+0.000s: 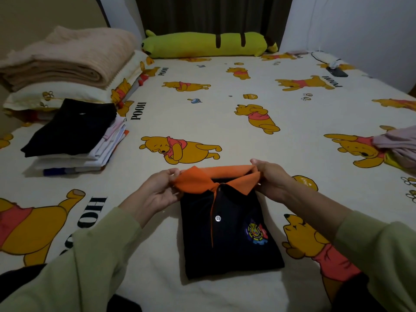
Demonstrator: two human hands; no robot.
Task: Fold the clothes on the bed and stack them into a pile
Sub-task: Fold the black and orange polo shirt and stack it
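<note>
The fingers (173, 173) of the left hand (157, 192) pinch the left tip of the orange collar (198, 179), with the thumb on top and the other fingers curled under the cloth. The fingers (255, 162) of the right hand (272, 179) pinch the right end of the same collar, at the back edge. The collar belongs to a black polo shirt (229, 235), which lies folded into a rectangle on the bed (225, 113), at about 6 o'clock in the view, between both green sleeves (67, 266). A white button and a coloured badge show on its front. At 9 o'clock stands the pile of folded clothes (74, 140), with a black piece on top. At 3 o'clock, at the bed edge, lie some unfolded pinkish clothes (398, 143). At 12 o'clock lies a long green plush toy (207, 45), and at 10 o'clock a folded beige blanket (67, 57) on a pillow (40, 95).
</note>
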